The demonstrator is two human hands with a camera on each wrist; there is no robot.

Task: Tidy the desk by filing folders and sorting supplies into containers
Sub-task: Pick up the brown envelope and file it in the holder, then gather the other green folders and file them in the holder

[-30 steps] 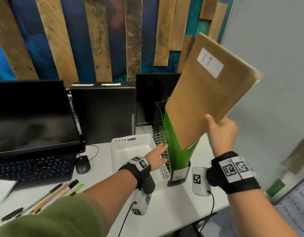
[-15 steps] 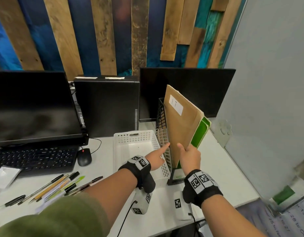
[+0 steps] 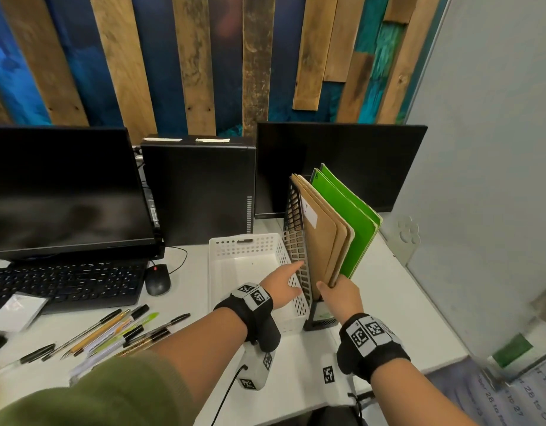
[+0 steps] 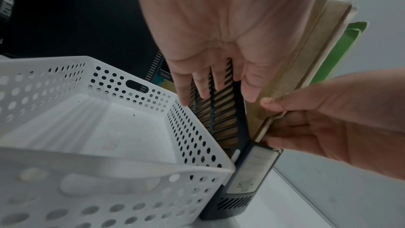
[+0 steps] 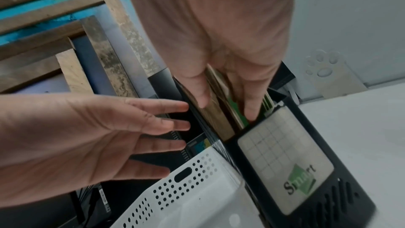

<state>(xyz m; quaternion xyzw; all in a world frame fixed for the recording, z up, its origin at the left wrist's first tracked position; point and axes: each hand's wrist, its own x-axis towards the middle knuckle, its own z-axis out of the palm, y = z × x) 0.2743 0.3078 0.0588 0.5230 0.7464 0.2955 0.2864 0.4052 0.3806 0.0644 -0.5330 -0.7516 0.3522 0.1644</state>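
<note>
A black mesh file holder (image 3: 296, 241) stands upright on the white desk, right of an empty white perforated basket (image 3: 244, 241). Brown folders (image 3: 323, 238) stand inside it, with green folders (image 3: 351, 222) behind them. My right hand (image 3: 336, 295) pinches the near lower edge of a brown folder (image 4: 306, 58), thumb on one face and fingers on the other (image 5: 225, 107). My left hand (image 3: 284, 281) is flat, its straight fingers (image 4: 210, 82) touching the holder's mesh side (image 4: 221, 124). Several pens (image 3: 118, 330) lie loose at the front left.
A monitor (image 3: 65, 192) over a keyboard (image 3: 65, 281) and a mouse (image 3: 157, 282) fill the left. A black computer tower (image 3: 198, 192) and a second monitor (image 3: 342, 167) stand behind the basket. A grey partition (image 3: 480, 179) closes off the right side.
My right hand has brought the brown folder down from high above the holder into it, beside the green folders. My left hand stayed at the holder's side.
</note>
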